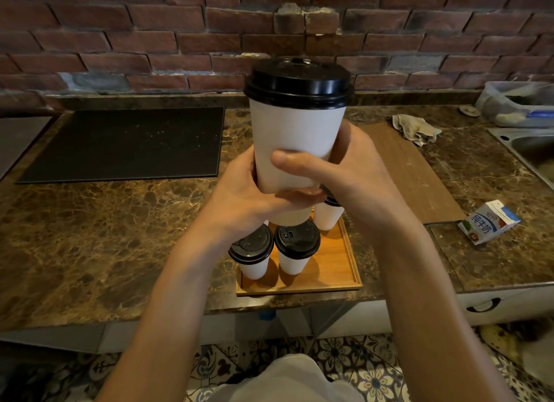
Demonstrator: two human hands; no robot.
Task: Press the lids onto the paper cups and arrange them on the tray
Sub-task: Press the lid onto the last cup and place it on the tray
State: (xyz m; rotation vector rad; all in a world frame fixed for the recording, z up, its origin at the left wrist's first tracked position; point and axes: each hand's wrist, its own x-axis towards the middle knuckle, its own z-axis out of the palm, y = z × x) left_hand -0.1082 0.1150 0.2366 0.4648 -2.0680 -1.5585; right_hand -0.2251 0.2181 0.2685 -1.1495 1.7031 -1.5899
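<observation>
The paper cup (295, 144), black lid (298, 82) on, is held up in the middle. The left hand (248, 192) and right hand (350, 174) both wrap its bottom, likely to keep it steady. At 6 o'clock the tray (335, 266) holds lidded cups (296, 246); its 3 o'clock side looks free.

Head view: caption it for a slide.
Left hand and right hand grip a black-lidded paper cup over the wooden tray holding more lidded cups.
</observation>
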